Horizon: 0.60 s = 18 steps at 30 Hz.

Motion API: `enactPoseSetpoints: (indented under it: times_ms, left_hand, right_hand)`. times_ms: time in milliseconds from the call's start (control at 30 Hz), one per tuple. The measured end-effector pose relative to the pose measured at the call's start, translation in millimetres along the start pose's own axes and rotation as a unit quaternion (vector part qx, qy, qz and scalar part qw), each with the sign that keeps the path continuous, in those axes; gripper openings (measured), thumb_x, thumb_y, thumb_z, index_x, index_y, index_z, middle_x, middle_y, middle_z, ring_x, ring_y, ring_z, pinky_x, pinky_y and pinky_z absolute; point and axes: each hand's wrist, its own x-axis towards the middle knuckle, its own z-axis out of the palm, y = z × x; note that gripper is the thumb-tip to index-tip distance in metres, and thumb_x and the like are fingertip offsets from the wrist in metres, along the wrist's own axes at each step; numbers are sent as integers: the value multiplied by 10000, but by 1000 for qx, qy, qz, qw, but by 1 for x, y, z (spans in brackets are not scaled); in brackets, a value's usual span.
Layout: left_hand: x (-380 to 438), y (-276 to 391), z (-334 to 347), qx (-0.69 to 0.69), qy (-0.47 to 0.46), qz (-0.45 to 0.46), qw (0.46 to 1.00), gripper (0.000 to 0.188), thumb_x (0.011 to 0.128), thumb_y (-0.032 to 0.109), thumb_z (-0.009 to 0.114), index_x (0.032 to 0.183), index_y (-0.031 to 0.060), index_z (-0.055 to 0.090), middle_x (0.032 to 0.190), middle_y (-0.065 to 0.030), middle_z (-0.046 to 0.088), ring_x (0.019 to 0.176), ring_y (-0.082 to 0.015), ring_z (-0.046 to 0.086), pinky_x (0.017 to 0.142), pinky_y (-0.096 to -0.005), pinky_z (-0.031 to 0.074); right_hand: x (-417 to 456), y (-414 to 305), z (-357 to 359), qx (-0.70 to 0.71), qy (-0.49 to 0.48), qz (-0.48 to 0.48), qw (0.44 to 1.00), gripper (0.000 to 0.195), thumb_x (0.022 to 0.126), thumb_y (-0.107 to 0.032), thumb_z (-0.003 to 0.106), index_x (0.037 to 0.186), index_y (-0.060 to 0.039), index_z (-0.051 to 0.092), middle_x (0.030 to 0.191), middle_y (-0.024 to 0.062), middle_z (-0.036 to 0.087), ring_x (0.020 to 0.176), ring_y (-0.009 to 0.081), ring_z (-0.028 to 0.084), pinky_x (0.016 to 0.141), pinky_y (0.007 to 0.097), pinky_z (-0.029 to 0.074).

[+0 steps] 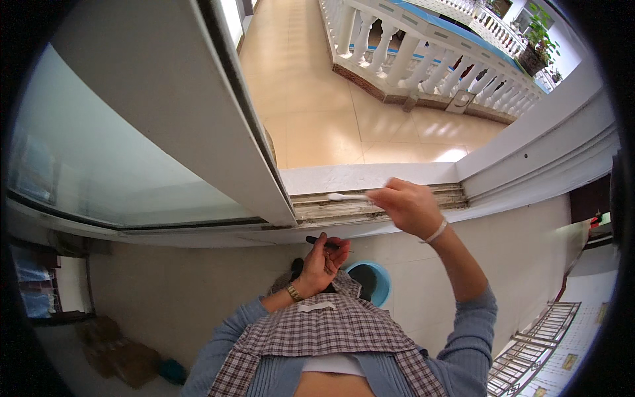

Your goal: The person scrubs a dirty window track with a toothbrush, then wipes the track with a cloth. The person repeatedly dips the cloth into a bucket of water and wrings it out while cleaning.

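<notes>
My right hand grips a white brush-like tool, perhaps a toothbrush, whose head points left over the window's sliding track. Dark grime marks the grooves of that track. Lower down, in front of my chest, my left hand is curled around a slim tool with a black handle; a thin tip shows beyond my fingers, its kind unclear. Dark dirt sits on my left palm. To the left of the bare track stands the sliding window sash with its glass panel.
A light-blue bucket with dark contents stands on the floor, right of my left hand. Beyond the sill lie a tiled walkway and a white balustrade with a potted plant. Cardboard-like items lie at the lower left.
</notes>
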Motion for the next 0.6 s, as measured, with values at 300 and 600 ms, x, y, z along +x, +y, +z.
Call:
enactPoseSetpoints:
  times_ms: [300, 600]
  left_hand:
    - [-1, 3, -1, -7, -28, 8, 1000, 409, 984, 389, 458, 960, 11, 611, 1010, -151, 680, 837, -200, 675, 802, -299, 554]
    - [5, -2, 6, 9, 10, -4, 1000, 377, 950, 389, 536, 949, 22, 619, 1016, -144, 678, 884, -193, 667, 796, -305, 561]
  right_hand:
    - [50, -7, 62, -25, -23, -68, 997, 167, 801, -127, 619, 936, -171, 706, 775, 33, 611, 701, 233, 631, 566, 346, 494]
    - [-23, 49, -14, -74, -36, 40, 996, 111, 819, -155, 646, 901, -140, 718, 764, 54, 618, 677, 248, 629, 580, 345, 493]
